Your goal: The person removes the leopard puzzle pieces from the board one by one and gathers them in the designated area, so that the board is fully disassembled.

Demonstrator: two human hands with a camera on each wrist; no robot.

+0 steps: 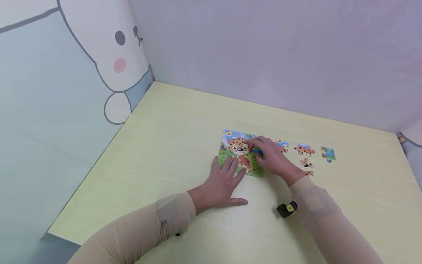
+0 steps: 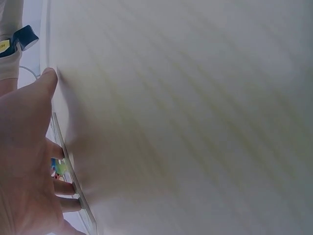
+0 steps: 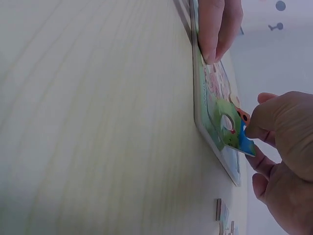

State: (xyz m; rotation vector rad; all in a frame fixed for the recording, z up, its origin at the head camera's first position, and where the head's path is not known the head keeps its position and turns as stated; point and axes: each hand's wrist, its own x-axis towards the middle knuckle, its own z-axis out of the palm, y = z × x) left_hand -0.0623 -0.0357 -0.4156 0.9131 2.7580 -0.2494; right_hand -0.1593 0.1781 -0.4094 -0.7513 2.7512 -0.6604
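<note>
So the cartoon leopard puzzle board [image 1: 223, 148] is lying flat on the pale yellow table [image 1: 158, 146], sort of mid-table. The left hand [image 1: 219, 189] has its fingers spread wide, fingertips resting on the board's near edge and thumb sticking out to the right over the tabletop. No pinch there at all.

The right hand [image 1: 271, 157] is the one with a grip: thumb and fingers pinch a green and blue puzzle piece [image 3: 234, 137], tilted, at the right part of the board. Can't tell if its lower edge touches down.

Off to the right are some loose pieces [image 1: 304, 149] on the table, beyond the right hand. There's also a small black block [image 1: 287, 209] with a yellow patch right by the right sleeve [image 1: 316, 205].
</note>
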